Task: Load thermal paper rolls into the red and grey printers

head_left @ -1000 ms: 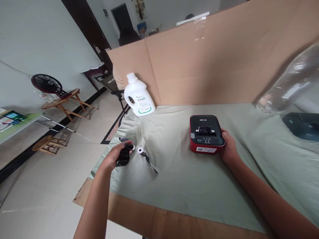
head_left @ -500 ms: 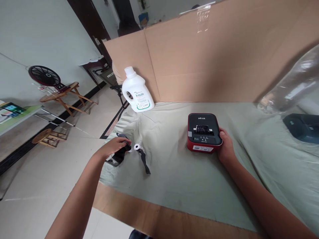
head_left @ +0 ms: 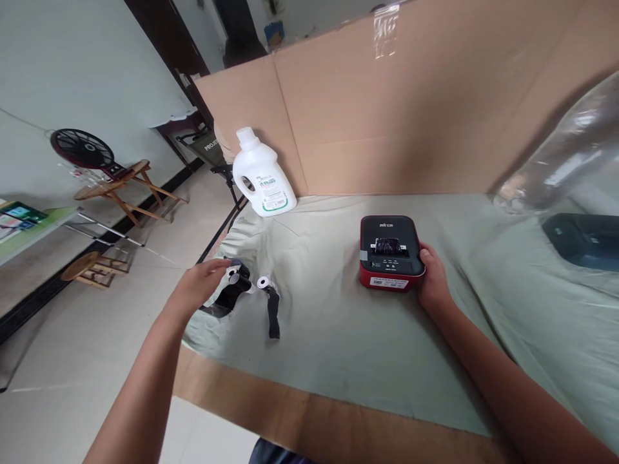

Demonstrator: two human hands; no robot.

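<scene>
At the cloth's left edge, my left hand (head_left: 197, 288) is open, its fingers stretched out beside a tangle of loose black ribbon (head_left: 228, 296). A roll with a white core (head_left: 233, 277) shows in that tangle, close to the fingertips. To its right lies a small white core (head_left: 263, 282), with a black ribbon strip (head_left: 273, 316) trailing from it toward me. My right hand (head_left: 434, 280) grips the right side of a red and black label printer (head_left: 389, 252), which rests on the cloth. A shiny black piece sits in the opening on the printer's top.
A white detergent bottle (head_left: 265, 174) stands at the back left against a cardboard wall (head_left: 396, 122). At right are clear plastic wrap (head_left: 556, 148) and a dark object (head_left: 583, 243). The table's wooden edge (head_left: 309, 412) runs along the front.
My left hand has let go of a black roll, opened and moved back to the left. The ribbon strip now hangs straighter toward me. My right hand stays on the label printer.
</scene>
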